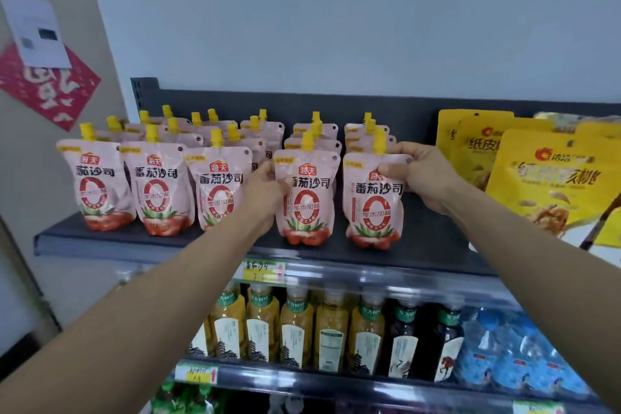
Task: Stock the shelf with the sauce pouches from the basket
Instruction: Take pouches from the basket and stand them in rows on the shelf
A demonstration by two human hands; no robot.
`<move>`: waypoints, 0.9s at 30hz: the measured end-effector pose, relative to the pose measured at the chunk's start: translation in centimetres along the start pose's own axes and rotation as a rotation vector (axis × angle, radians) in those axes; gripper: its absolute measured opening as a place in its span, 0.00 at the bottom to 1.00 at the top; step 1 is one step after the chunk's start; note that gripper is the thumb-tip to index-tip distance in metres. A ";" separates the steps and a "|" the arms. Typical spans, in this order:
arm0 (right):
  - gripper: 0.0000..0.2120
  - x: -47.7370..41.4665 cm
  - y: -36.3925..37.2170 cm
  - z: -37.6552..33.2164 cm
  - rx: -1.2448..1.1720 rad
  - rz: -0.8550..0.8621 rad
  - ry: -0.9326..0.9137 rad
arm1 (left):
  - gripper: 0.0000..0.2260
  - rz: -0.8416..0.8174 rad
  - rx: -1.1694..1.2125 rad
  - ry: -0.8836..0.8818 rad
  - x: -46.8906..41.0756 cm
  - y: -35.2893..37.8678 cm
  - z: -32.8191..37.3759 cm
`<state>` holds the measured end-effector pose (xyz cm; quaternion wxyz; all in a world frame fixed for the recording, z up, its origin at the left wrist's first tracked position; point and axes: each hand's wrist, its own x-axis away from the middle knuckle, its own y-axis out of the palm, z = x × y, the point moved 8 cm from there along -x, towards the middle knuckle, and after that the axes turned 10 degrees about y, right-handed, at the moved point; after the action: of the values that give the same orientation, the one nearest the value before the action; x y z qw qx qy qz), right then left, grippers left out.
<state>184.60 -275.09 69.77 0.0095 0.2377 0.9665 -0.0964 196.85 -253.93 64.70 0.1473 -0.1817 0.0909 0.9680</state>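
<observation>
On the dark top shelf [433, 239] I pinch two front-row sauce pouches, left hand [265, 191] on one [305, 198], right hand [420, 175] on its neighbour [373, 205], and should square both upright, labels forward, before releasing.

Yellow snack bags [537, 175] stand up top; below them sit tea bottles [295, 326], with blue water bottles [510, 349] just right of those, price tag [263, 270] above.

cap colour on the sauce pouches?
Yellow: each sauce pouch has a yellow spout cap. Clearest in the head view, front row.
</observation>
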 end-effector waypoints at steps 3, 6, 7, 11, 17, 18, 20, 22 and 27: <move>0.13 -1.0 -0.1 1.0 -0.030 -0.027 0.015 | 0.10 -0.039 0.002 -0.002 -0.1 0.2 -0.2; 0.13 -1.5 -0.2 1.7 -0.065 -0.051 0.048 | 0.11 -0.079 0.029 -0.027 0.2 0.5 -0.2; 0.14 -1.6 -0.2 1.9 -0.077 -0.059 0.061 | 0.10 -0.089 0.035 -0.038 0.3 0.5 -0.2; 0.18 -1.5 0.1 3.8 -0.112 -0.108 0.160 | 0.12 -0.149 0.034 -0.096 1.0 0.6 -0.7; 0.19 -0.3 1.1 6.9 -0.043 -0.143 0.241 | 0.13 -0.169 -0.042 -0.129 1.7 0.4 -2.1; 0.21 -0.1 1.1 6.9 -0.020 -0.123 0.228 | 0.13 -0.163 -0.062 -0.124 1.6 0.3 -2.1; 0.20 0.0 1.0 6.6 0.026 -0.074 0.204 | 0.13 -0.146 -0.074 -0.116 1.4 0.3 -2.1; 0.19 0.0 1.1 6.5 0.046 -0.043 0.200 | 0.13 -0.139 -0.071 -0.112 1.4 0.3 -2.1; 0.23 0.1 0.9 6.7 0.047 0.001 0.205 | 0.13 -0.115 -0.073 -0.122 1.3 0.1 -2.2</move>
<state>184.73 -275.48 63.04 -0.0950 0.2469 0.9598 -0.0940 196.38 -254.26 62.18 0.2011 -0.1327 0.0359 0.9699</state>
